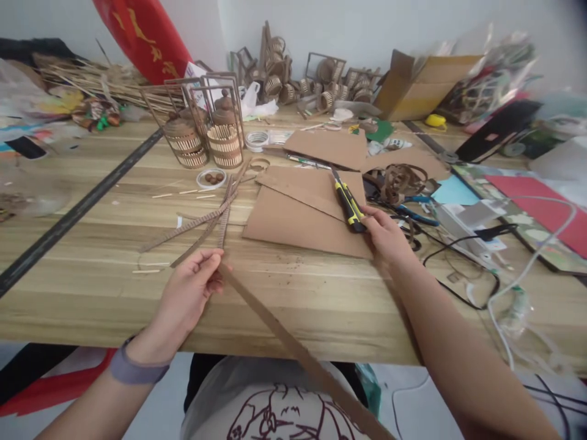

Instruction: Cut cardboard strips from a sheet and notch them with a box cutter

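My left hand (197, 284) pinches one end of a long brown strip (279, 333), which slants down to the right past the table's front edge. Beyond that hand lie several ribbed brown strips (195, 223). My right hand (383, 235) has its fingers at the lower end of a yellow and black utility knife (349, 205). The knife is over a folded sheet of brown cardboard (293, 223), its blade end pointing away from me. Whether the knife rests on the cardboard or is lifted slightly, I cannot tell.
Small lidded baskets in frames (224, 137) stand at the back left, near a white ring with brown beads (211, 178). Black cables (458, 244) and coiled brown strips (403, 180) lie right. An open carton (413, 85) is behind.
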The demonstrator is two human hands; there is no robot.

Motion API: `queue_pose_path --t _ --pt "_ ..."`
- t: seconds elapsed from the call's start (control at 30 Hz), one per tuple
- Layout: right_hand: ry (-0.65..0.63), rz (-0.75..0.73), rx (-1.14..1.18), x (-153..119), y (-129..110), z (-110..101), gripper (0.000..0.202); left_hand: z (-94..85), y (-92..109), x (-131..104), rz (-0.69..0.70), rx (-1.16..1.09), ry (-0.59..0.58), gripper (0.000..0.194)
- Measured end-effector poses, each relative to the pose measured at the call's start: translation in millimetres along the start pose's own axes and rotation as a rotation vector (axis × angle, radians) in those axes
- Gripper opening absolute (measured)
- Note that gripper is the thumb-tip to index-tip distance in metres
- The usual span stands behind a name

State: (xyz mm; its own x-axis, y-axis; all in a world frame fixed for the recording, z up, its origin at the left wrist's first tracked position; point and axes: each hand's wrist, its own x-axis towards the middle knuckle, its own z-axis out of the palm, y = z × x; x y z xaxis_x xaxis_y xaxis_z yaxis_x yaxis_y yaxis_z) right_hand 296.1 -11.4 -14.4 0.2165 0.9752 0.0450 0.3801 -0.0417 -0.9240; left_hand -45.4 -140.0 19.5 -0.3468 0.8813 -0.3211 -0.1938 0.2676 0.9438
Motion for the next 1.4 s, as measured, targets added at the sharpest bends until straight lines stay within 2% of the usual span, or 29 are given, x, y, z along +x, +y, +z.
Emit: queue_pose_path --t 0.07,0.2,0.27,0.33,0.37,0.4,0.47,0.5,0.53,0.6,0.67,0.73,0.8,0.83,0.87,0.93,0.97,1.0,1.07,1.17,1.3,1.4 --pt "-0.022 -0.042 -0.095 0 0 -3 0.051 5.9 5 2 0.076 0.009 0.013 0.045" --pt "-0.004 -0.145 -0.299 -3 -8 -11 0.044 21.2 12 11 0.213 0.027 -0.035 0.039" --pt "0.054 -0.208 -0.367 -9 -18 -15 0.042 28.7 14 15 0.261 0.045 -0.057 0.034" --pt "0.058 -0.275 -0.427 -18 -35 -17 0.039 36.1 17 19 0.310 0.061 -0.070 0.029" --pt "-0.015 -0.315 -0.476 -24 -45 -17 0.039 39.8 18 21 0.335 0.065 -0.079 0.026" --pt "-0.182 -0.329 -0.491 -31 -56 -15 0.041 43.5 20 23 0.361 0.067 -0.089 0.024" --pt "-0.662 -0.331 -0.418 -46 -75 -9 0.044 50.5 24 27 0.403 0.075 -0.105 0.020" --pt "-0.848 -0.324 -0.396 -52 -82 -5 0.041 53.8 26 29 0.418 0.078 -0.111 0.019" --pt "-0.981 -0.298 -0.379 -57 -87 -1 0.038 56.7 29 32 0.427 0.077 -0.112 0.018" --pt "-1.159 -0.186 -0.288 -63 -89 6 0.037 61.2 37 39 0.418 0.040 -0.094 0.017" --pt "-1.223 -0.002 -0.024 -63 -83 11 0.039 63.6 45 45 0.375 -0.055 -0.048 0.016" --pt "-1.165 0.151 0.302 -61 -75 14 0.045 64.9 51 47 0.317 -0.164 0.001 0.013" --pt "-1.045 0.220 0.523 -58 -69 18 0.051 66.7 50 43 0.251 -0.184 -0.046 0.011" --pt "-1.000 0.226 0.576 -57 -68 20 0.053 68.3 47 39 0.211 -0.141 -0.138 0.014" --pt "-0.969 0.229 0.605 -57 -68 23 0.054 70.5 43 34 0.151 -0.057 -0.282 0.020" --pt "-0.925 0.245 0.662 -55 -71 29 0.054 76.4 32 22 -0.031 0.094 -0.654 0.036" --pt "-0.907 0.250 0.685 -54 -73 32 0.054 79.6 27 16 -0.107 0.126 -0.805 0.043" --pt "-0.888 0.255 0.708 -54 -75 35 0.054 82.7 22 11 -0.168 0.136 -0.910 0.048" --pt "-0.847 0.257 0.744 -53 -78 40 0.053 87.6 14 5 -0.228 0.121 -1.021 0.052" --pt "-0.785 0.246 0.748 -53 -79 44 0.051 90.2 7 3 -0.285 0.085 -1.051 0.050" --pt "-0.714 0.229 0.679 -55 -78 49 0.050 88.7 2 5 -0.328 0.061 -0.999 0.041" --pt "-0.631 0.187 0.587 -59 -74 54 0.051 87.0 2 8 -0.296 0.026 -0.936 0.033"
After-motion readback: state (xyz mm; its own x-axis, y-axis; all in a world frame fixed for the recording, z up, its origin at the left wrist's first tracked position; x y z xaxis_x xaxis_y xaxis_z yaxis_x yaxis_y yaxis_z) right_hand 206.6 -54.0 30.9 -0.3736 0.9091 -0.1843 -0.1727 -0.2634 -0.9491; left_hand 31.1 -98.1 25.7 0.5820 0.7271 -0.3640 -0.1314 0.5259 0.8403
